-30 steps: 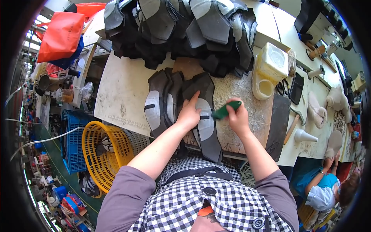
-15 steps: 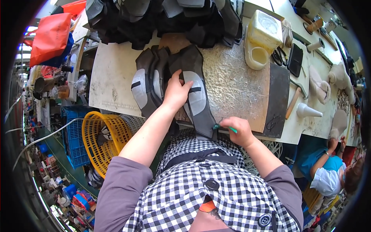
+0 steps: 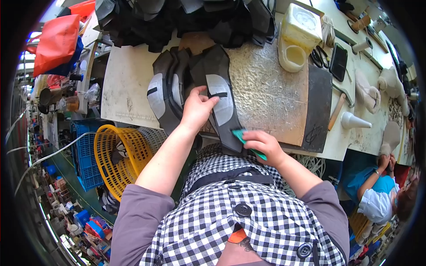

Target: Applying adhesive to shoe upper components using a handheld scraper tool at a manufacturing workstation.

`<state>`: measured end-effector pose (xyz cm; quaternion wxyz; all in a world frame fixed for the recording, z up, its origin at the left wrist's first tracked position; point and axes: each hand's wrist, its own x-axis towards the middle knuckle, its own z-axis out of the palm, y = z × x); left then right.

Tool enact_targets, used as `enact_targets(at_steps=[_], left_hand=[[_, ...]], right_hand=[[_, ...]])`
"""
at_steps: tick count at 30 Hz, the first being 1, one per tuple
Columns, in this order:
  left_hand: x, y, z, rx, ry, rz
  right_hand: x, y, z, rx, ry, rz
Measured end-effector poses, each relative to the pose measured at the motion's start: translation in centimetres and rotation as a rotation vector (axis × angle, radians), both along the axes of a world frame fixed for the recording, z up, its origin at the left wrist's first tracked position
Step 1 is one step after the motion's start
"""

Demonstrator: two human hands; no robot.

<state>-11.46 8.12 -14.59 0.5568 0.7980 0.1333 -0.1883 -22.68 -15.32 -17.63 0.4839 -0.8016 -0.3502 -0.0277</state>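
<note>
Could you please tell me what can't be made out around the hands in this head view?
- Green tool: mostly hidden inside the right hand; its shape is unclear.
- Dark shoe piece: partly covered by the left hand.
- Dark pile: cut off by the top edge.

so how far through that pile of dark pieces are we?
Hard to count. Done, apparently: a few dark pieces with grey patches lie overlapped at the left of the bench. In hand: the left hand pins the nearest dark piece while the right hand, its grip on a green tool, works its near end. Left: a big heap of dark pieces at the back looks untouched.
</note>
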Motion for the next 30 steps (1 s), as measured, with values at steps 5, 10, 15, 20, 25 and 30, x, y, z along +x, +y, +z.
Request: enact_targets(at_steps=[5,10,15,20,25,30], left_hand=[[-1.3,-0.6,0.8,-0.120,0.112,0.050],[-2.1,-0.4,0.4,-0.280,0.197,0.076],[-2.6,-0.3,-0.1,-0.417,0.248,0.170],[-3.0,0.1,-1.2,-0.409,0.248,0.232],[-2.6,-0.5,-0.9,-0.378,0.281,0.209],[-3.6,-0.8,-0.1,-0.269,0.255,0.087]], right_hand=[[4.4,1.7,-1.5,0.357,0.380,-0.599],[8.6,4.7,1.4,0.811,0.606,-0.706],[9.9,7.1,0.4,0.527,0.238,-0.595],[10.0,7.4,-0.6,0.399,0.157,-0.632],[16.7,5.3,-1.2,0.088,-0.174,-0.690],[14.1,4.3,-0.7,-0.190,-0.157,-0.492]])
